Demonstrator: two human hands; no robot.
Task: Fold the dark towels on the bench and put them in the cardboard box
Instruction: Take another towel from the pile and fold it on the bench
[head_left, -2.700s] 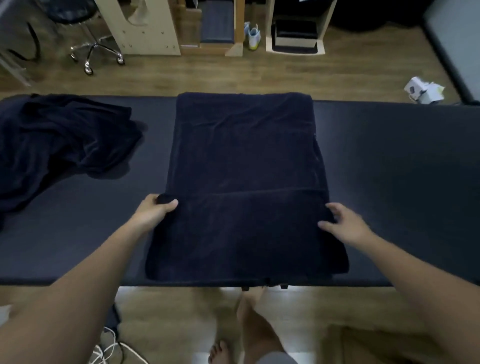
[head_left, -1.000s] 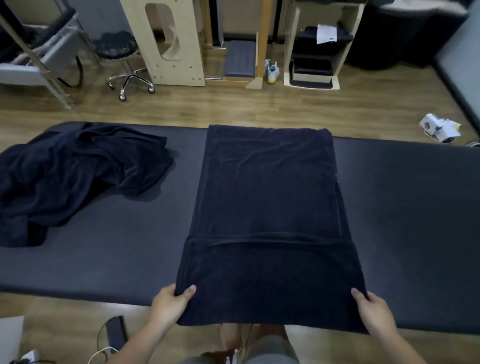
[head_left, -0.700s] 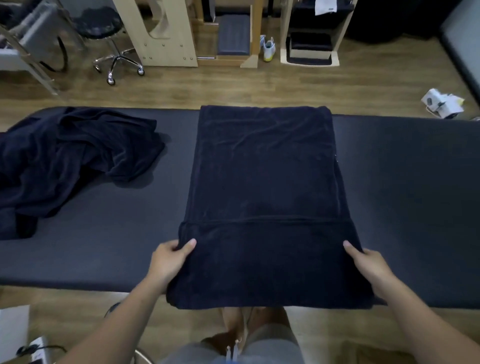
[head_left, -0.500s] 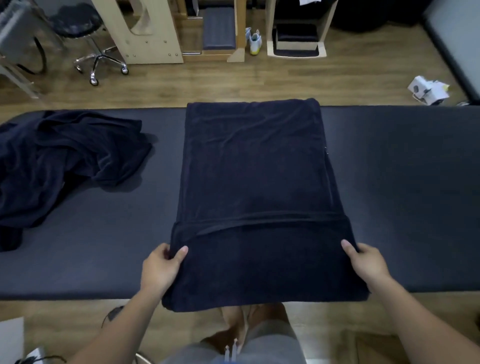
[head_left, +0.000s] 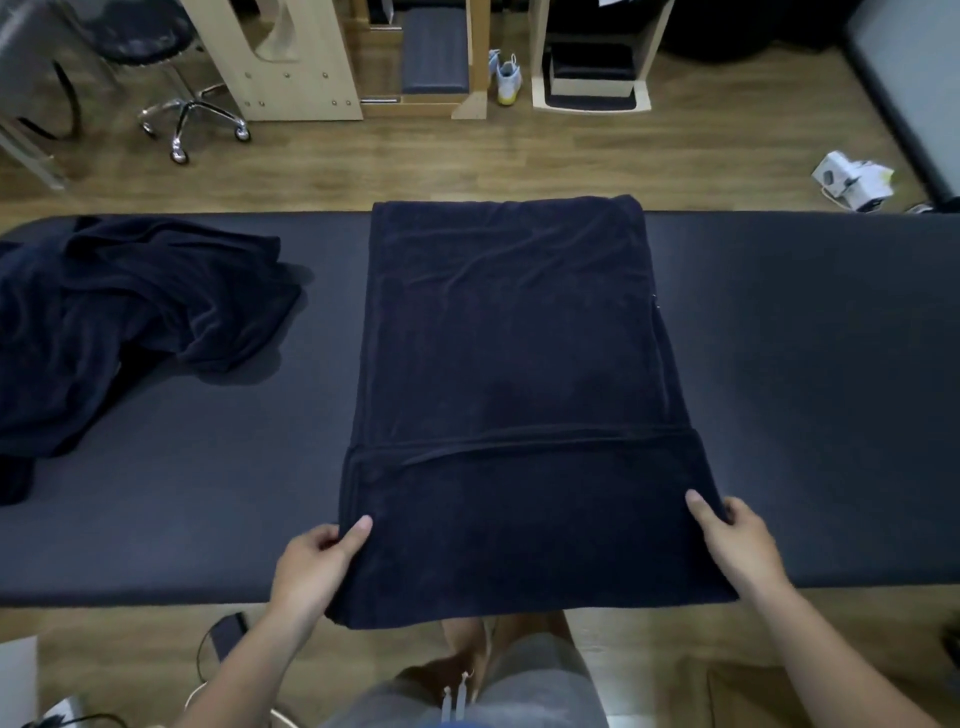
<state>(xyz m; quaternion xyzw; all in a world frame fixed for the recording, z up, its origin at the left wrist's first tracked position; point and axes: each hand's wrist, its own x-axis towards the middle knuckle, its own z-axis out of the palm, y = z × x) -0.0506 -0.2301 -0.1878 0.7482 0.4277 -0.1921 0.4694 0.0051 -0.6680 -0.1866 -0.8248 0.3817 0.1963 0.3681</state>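
Towel (head_left: 509, 364) on bench (head_left: 805, 389) (partly folded)

A long, dark padded bench (head_left: 810, 395) stretched from left to right across a wood-floored room. A flat towel (head_left: 509, 353), dark and partly folded, lay across the middle of the bench from far edge to near edge, its front end hanging over. A seam crossed it near the front. A crumpled towel (head_left: 130, 322) lay heaped at the left end, well apart.
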